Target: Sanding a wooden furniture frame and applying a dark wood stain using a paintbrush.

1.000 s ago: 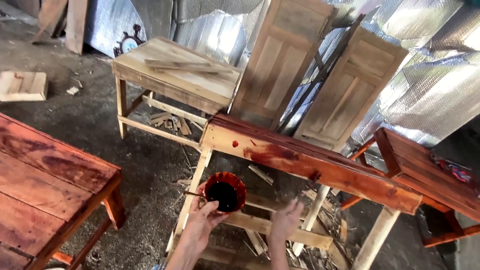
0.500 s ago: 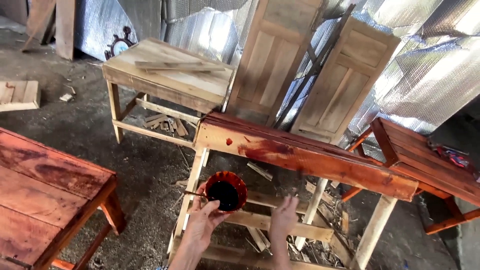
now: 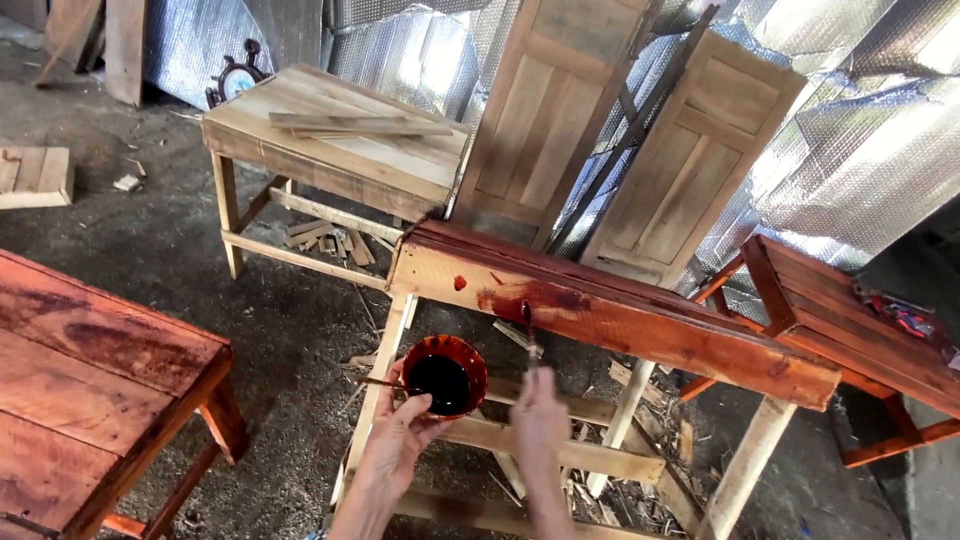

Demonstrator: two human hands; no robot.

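I see the left hand (image 3: pixel 400 440) cupping a bowl (image 3: pixel 444 375) of stain; the right hand (image 3: pixel 540 415), raised beside it, seems to pinch a brush (image 3: pixel 529 330) against the table rail (image 3: pixel 610 320).

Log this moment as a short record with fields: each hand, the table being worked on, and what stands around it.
left hand: holds a small bowl of dark stain
right hand: holds a brush, tip on the table's side rail
table: bare wood, rail partly stained red-brown
left: stained red table
behind: unstained table, two wooden door panels leaning on a foil wall
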